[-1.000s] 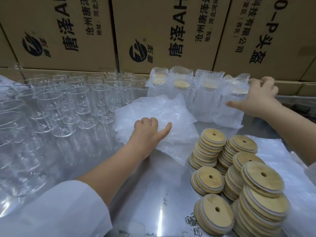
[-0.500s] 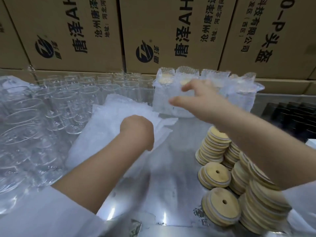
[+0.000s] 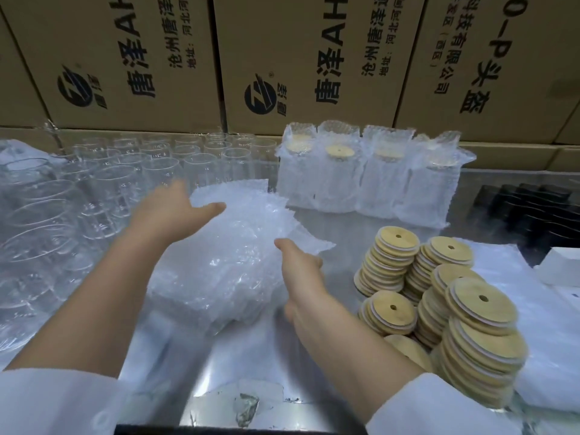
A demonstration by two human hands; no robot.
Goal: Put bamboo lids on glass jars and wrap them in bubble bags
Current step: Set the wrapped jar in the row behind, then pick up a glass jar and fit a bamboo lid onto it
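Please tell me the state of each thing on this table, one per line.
bubble bags: empty, piled
left hand: open, on the bags
right hand: pinches a bag edge
glass jars: upright, no lids
wrapped jars: lidded, bagged, upright
bamboo lids: loose, in leaning stacks

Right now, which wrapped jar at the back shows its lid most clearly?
The second wrapped jar from the left: its lid and centre hole show plainly; the others' lids are blurred behind bubble wrap.

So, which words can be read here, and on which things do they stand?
"唐泽AH", cut off: left carton, middle carton.
"沧州唐泽", cut off: same two cartons.
"科技有限公司", "0-P头盔": right carton.
Small address lines: blurred.
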